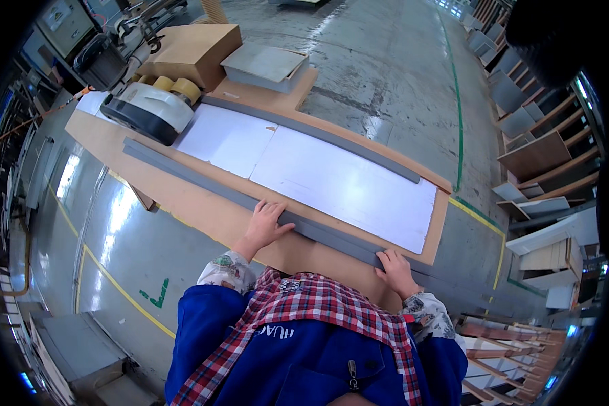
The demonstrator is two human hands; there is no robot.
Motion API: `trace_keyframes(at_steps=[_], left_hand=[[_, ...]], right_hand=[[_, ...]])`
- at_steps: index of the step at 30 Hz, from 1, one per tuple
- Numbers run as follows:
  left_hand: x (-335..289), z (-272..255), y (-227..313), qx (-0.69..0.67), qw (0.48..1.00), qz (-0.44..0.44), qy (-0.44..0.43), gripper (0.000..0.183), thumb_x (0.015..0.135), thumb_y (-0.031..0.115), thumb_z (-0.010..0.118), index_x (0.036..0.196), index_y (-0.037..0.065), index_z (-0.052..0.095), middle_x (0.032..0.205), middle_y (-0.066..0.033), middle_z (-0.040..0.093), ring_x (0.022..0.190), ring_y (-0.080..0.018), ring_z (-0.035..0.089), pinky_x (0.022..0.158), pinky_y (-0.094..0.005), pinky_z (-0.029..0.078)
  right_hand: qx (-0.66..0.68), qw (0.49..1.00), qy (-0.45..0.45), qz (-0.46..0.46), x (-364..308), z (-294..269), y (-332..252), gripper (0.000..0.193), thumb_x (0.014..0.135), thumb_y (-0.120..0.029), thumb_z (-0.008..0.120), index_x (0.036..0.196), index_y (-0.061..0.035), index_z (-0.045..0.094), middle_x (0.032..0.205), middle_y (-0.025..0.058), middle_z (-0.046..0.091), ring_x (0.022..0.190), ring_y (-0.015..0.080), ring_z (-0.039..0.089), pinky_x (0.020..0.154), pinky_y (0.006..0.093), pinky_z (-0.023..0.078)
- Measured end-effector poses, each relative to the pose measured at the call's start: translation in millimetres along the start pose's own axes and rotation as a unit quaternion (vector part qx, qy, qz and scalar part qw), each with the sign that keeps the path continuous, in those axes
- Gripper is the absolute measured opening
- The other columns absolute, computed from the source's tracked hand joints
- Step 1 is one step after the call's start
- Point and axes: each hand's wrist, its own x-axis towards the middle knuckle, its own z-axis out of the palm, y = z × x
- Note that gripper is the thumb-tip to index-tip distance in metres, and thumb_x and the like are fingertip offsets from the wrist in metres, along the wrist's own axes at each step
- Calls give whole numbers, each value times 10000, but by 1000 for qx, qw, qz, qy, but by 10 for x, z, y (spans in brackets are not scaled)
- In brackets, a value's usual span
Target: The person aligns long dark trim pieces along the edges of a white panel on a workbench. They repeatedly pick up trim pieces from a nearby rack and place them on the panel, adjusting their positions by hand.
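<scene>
A long grey strip (331,236) lies along the near side of the brown workbench (189,196), close to my body. My left hand (264,227) grips it near its middle, fingers over the top and thumb on the near side. Farther right, my right hand (396,273) holds the same strip, fingers bent over it. Beyond the strip, a white sheet (338,183) with a seam across it covers the middle of the bench. A second grey strip (318,137) rests along the sheet's far edge.
A white and black machine with yellow rollers (155,108) stands at the bench's left end. Behind it are a cardboard box (189,54) and a grey shallow box (265,66). Racks with boards (548,155) line the right. Yellow lines mark the floor (125,287).
</scene>
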Motion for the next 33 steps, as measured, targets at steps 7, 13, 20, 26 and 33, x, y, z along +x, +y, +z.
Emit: trace_keyframes(at_steps=[7, 13, 20, 26, 33], left_hand=[[130, -231, -41, 39, 998, 42, 4, 674, 683, 427, 703, 1194, 53, 472, 1009, -95, 562, 1022, -258, 501, 987, -404, 303], [172, -287, -310, 52, 998, -8, 29, 575, 665, 391, 723, 1116, 87, 538, 1005, -71, 559, 1000, -251, 499, 931, -381, 332], [162, -320, -572, 73, 996, -31, 39, 533, 705, 375, 694, 1150, 126, 540, 1057, -65, 543, 1058, -242, 483, 961, -416, 310], [141, -200, -766, 143, 984, -74, 78, 432, 777, 302, 637, 1166, 142, 537, 1192, -56, 510, 1199, -256, 415, 1002, -472, 311], [328, 149, -561, 130, 988, -83, 1, 393, 785, 284, 629, 1135, 125, 549, 1220, -60, 508, 1199, -272, 414, 995, -497, 321]], right_hand=[[39, 999, -27, 10, 66, -351, 140, 381, 654, -155, 704, 999, -82, 560, 821, 91, 544, 707, 281, 579, 612, 373, 482], [102, 994, -38, 12, 136, -441, 478, 338, 628, -119, 697, 936, -51, 577, 769, 101, 532, 684, 271, 567, 618, 366, 467], [17, 995, -40, 84, -6, -500, 996, 359, 583, -100, 739, 900, -46, 582, 715, 71, 530, 656, 240, 543, 621, 357, 456], [89, 949, 100, 285, -386, -508, 1384, 226, 674, -206, 743, 773, -41, 625, 706, 90, 604, 648, 252, 584, 606, 375, 463], [-20, 831, 160, 532, -421, -8, 1473, 556, 801, -520, 567, 847, 31, 628, 846, 214, 641, 845, 372, 604, 726, 428, 458]])
